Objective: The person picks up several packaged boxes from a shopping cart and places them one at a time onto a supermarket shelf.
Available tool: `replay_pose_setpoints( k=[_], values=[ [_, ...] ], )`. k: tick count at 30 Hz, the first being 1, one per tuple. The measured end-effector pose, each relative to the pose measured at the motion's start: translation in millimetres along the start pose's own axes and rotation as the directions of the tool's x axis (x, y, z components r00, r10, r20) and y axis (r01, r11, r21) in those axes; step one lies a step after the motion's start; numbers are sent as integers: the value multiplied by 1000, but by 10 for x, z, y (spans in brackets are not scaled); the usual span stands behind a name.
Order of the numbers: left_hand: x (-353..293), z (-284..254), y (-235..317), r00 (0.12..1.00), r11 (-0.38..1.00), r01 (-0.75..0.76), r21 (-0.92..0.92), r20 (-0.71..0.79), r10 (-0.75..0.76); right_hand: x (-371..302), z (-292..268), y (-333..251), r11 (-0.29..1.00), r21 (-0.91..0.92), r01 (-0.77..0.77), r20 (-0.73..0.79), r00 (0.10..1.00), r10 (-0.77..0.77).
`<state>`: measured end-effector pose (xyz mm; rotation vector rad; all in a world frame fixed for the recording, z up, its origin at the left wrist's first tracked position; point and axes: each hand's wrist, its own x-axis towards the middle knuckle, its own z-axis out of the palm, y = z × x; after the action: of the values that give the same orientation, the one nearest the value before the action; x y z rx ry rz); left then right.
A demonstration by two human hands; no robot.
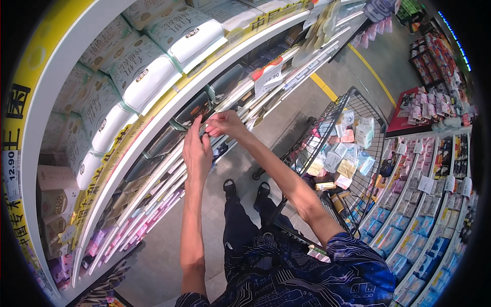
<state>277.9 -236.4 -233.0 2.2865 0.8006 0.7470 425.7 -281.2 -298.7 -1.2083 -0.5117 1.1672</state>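
Both my hands meet at the front edge of a curved shelf [169,110], just before a row of dark packages [193,108]. My left hand [197,153] points upward with its fingers drawn together near the shelf edge. Coming in from the right, my right hand [226,124] has its fingertips curled in a pinch close to the left fingers. A small dark bit shows between the two hands, too little to name. On the shelf above stand several white and pale green soft packs [153,84].
At my right stands a black wire shopping cart [353,94], holding many small boxes and packs [340,158]. A white price card [268,77] juts from the shelf front. Further right are curved shelves of blue and pink packs [409,225] and a red display stand [401,110].
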Motion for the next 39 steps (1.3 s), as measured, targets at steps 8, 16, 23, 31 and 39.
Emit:
replay_pose_setpoints(
  k=[8,16,23,31,39],
  values=[
    [7,-28,43,999,1000,13,12,41,-14,-68,-29,-98,992,16,121,-14,993,-121],
    [7,-81,90,998,999,49,0,41,-49,-153,82,-350,989,-39,140,2,990,-140],
    [-17,-25,14,996,998,67,14,-54,-66,-16,161,-411,943,-178,282,-110,946,-304],
    [-11,1,-27,996,997,74,11,-47,-73,-34,245,-355,892,-350,287,-124,929,-348],
    [42,32,-42,998,999,41,24,-49,-40,-55,293,-349,826,-453,335,-165,879,-447]
  ],
)
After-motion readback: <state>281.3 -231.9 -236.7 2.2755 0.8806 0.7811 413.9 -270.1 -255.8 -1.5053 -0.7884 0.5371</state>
